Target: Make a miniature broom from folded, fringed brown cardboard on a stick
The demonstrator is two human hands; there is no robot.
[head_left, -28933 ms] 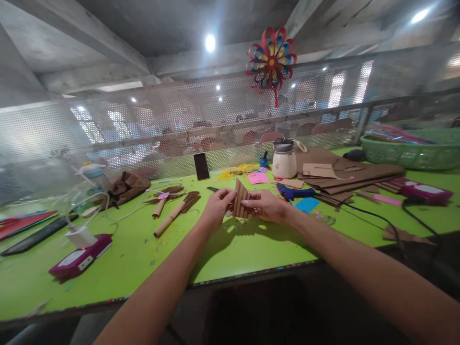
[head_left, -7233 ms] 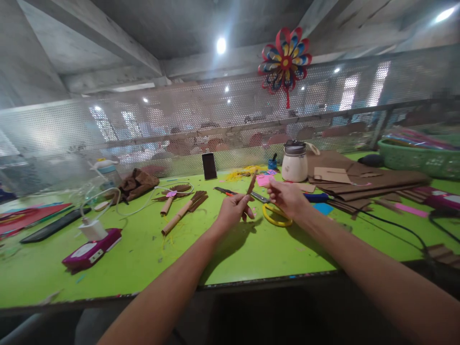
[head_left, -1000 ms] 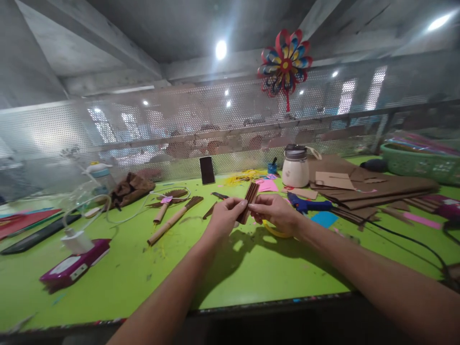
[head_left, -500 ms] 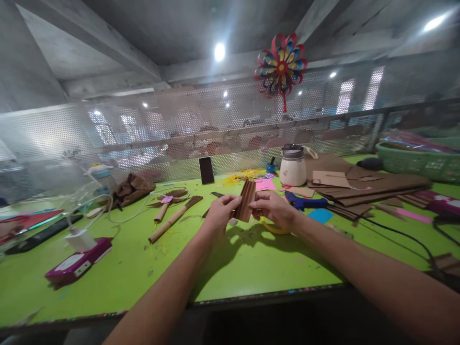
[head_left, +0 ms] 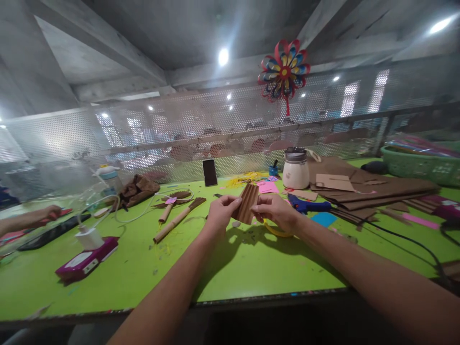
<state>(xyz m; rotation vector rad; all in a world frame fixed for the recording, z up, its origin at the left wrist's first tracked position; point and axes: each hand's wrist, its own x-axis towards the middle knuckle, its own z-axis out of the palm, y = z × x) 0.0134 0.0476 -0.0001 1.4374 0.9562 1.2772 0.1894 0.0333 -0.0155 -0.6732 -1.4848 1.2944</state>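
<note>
Pleated brown paper (head_left: 246, 203) pinched between left hand (head_left: 222, 213) and right hand (head_left: 275, 211), lifted above the middle of the green tabletop (head_left: 136, 258). Yellow scissors (head_left: 273, 230) lying just under the right hand. Blue glue gun (head_left: 308, 206) nearby toward the right edge.

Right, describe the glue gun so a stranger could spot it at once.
Start at the green table and find the cream jar near the mesh screen. Just in front of it, right of the right hand, lies the glue gun. It is the only blue tool among brown paper sheets.
</note>
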